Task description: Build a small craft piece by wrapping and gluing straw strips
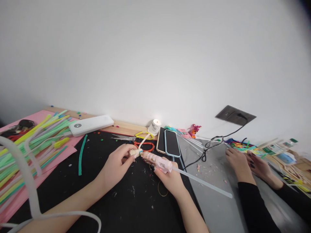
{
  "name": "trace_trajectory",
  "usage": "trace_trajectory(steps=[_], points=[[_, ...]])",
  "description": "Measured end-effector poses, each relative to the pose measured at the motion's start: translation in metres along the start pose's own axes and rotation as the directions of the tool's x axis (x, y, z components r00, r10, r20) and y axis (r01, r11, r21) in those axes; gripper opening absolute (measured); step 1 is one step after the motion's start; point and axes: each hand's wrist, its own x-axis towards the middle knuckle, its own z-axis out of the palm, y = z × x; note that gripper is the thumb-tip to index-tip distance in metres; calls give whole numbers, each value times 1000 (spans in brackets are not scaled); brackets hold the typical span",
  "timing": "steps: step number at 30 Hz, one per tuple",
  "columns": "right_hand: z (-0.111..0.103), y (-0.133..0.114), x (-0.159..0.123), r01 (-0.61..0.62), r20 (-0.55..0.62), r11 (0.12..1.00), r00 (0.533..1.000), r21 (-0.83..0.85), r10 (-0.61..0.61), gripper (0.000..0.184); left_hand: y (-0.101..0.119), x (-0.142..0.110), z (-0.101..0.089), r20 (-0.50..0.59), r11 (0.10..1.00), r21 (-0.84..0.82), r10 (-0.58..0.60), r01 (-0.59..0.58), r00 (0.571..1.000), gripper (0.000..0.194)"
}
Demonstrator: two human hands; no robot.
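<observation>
Over the black mat, my left hand pinches a small cream-coloured fuzzy piece. A pale stem sticks up from that piece toward the back. My right hand is wrapped round a pale pink hot glue gun. Its front end points left at the cream piece; I cannot tell whether they touch. A long translucent glue stick juts from the gun's rear to the right. Just behind both hands lie scissors with orange handles and another pair with yellow handles.
Many coloured pipe cleaners and a white power bank lie left; one green pipe cleaner is nearer. Two phones and a white cup-shaped item stand behind. A black cable runs right, near another person's hands.
</observation>
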Motion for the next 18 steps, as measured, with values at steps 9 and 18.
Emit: trace_trajectory(steps=[9, 18], points=[[0, -2, 2, -6, -19, 1000, 1000, -2, 6, 6, 2, 0, 0, 14, 998, 64, 24, -25, 1000, 16], [0, -3, 2, -12, -12, 1000, 1000, 4, 12, 5, 2, 1, 0, 27, 997, 72, 35, -37, 999, 16]])
